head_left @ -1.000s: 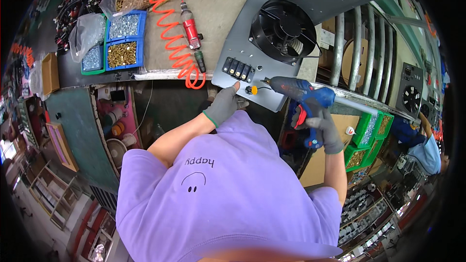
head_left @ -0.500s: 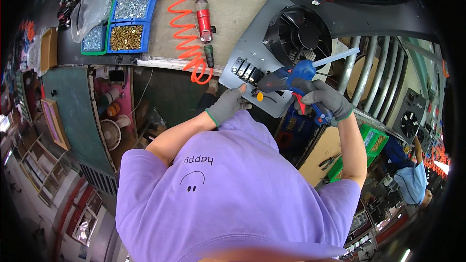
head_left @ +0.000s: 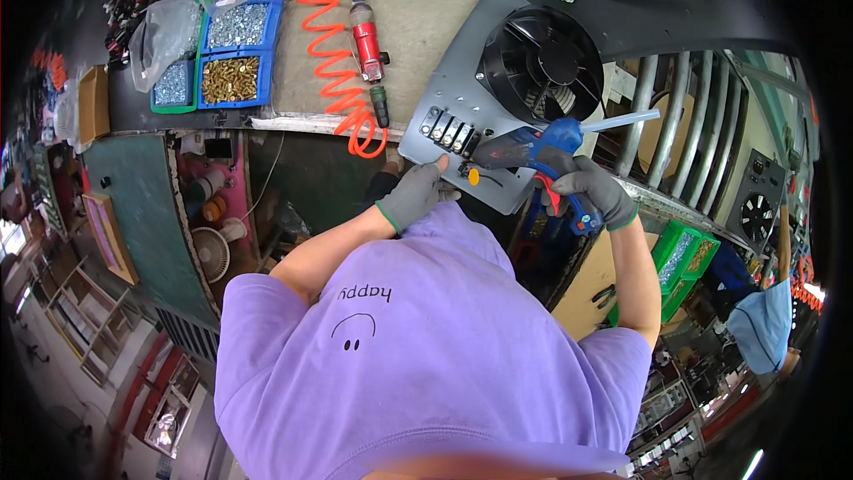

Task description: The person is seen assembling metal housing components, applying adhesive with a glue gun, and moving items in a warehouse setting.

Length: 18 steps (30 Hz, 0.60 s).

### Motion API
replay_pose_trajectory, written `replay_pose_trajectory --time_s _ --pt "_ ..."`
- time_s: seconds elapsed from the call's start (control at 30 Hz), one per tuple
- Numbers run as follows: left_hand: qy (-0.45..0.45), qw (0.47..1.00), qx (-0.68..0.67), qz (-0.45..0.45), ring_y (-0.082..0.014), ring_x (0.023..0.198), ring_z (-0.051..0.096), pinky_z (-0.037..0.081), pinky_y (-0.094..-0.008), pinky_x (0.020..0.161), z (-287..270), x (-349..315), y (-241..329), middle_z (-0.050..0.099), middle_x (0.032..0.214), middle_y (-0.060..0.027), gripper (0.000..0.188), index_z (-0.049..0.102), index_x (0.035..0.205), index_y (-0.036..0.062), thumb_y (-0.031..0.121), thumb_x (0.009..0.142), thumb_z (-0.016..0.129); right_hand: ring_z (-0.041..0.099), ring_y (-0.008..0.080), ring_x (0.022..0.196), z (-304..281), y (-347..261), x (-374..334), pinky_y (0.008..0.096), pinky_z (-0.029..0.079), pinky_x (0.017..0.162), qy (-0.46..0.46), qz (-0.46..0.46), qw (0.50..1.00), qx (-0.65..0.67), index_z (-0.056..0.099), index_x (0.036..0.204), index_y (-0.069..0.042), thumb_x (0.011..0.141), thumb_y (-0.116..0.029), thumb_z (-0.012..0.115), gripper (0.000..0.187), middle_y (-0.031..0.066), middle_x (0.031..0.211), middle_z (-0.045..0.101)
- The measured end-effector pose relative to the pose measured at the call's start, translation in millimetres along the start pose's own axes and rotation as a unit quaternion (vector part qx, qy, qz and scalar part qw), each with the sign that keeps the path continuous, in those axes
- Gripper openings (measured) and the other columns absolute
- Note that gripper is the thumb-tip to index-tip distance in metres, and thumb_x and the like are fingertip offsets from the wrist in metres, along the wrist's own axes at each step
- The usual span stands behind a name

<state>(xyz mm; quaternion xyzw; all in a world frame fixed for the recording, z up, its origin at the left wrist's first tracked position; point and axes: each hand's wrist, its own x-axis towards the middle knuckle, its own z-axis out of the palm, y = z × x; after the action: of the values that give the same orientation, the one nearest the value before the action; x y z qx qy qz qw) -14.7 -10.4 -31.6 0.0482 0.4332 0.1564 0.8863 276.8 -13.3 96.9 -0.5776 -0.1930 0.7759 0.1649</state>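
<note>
My gloved right hand [head_left: 597,191] is closed round the handle of a blue hot glue gun [head_left: 558,140] with a red trigger. A translucent glue stick [head_left: 626,120] juts out behind it. The nozzle end points left, close to a row of sockets [head_left: 450,132] in a grey metal panel [head_left: 453,80]; the tip itself is hard to make out. My gloved left hand [head_left: 415,194] grips the panel's near edge, thumb on top, other fingers partly hidden. Beside the nozzle are a yellow disc [head_left: 473,178] and a short black wire. A black fan [head_left: 546,67] sits farther back on the panel.
On the bench lie a red pneumatic screwdriver [head_left: 366,40] and its coiled orange hose [head_left: 329,67]. Blue bins [head_left: 233,78] of screws stand at the left. Metal bars [head_left: 675,116] and green bins [head_left: 677,258] are at the right, with another person [head_left: 760,329] beyond.
The view has shifted slightly. My right hand and the glue gun have tilted a little, while my left hand keeps its place on the panel edge. The other person has moved slightly.
</note>
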Motion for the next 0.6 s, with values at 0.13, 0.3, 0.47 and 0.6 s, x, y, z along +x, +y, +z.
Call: replay_pose_trajectory --time_s 0.13,0.3,0.47,0.6 --pt "-0.027 0.999 0.012 -0.014 -0.0204 0.102 0.058 0.048 -0.0355 0.081 -6 3 -1 0.059 0.115 -0.0068 0.035 0.048 0.122 0.0112 0.035 0.097 0.047 0.062 0.0211 0.067 -2 23 -15 0.0311 0.050 0.064 -0.002 -0.021 0.996 0.089 0.052 0.113 0.008 0.074 -0.011 0.062 0.045 0.0139 0.082 0.063" --pt "-0.012 0.999 0.019 -0.024 -0.0199 0.103 0.056 0.047 -0.0359 0.081 -4 2 -1 0.058 0.117 -0.0069 0.035 0.049 0.121 0.0110 0.037 0.098 0.045 0.062 0.0209 0.071 25 69 -28 0.0312 0.051 0.064 0.047 -0.087 0.976 0.192 0.052 0.113 0.006 0.075 -0.010 0.063 0.043 0.0126 0.083 0.062" --pt "0.027 0.999 0.018 -0.039 -0.0203 0.099 0.056 0.048 -0.0373 0.081 4 2 2 0.058 0.114 -0.0070 0.034 0.049 0.121 0.0116 0.035 0.098 0.045 0.059 0.0173 0.075 60 114 -38 0.0312 0.048 0.069 0.097 -0.132 0.973 0.165 0.052 0.113 0.004 0.077 -0.009 0.064 0.040 0.0111 0.092 0.061" --pt "0.008 0.999 0.016 -0.041 -0.0218 0.096 0.056 0.048 -0.0395 0.081 6 1 4 0.058 0.112 -0.0075 0.033 0.049 0.121 0.0106 0.034 0.098 0.043 0.058 0.0157 0.074 87 135 -43 0.0296 0.047 0.069 0.145 -0.211 0.942 0.218 0.054 0.107 0.004 0.077 -0.007 0.064 0.034 0.0078 0.083 0.059"
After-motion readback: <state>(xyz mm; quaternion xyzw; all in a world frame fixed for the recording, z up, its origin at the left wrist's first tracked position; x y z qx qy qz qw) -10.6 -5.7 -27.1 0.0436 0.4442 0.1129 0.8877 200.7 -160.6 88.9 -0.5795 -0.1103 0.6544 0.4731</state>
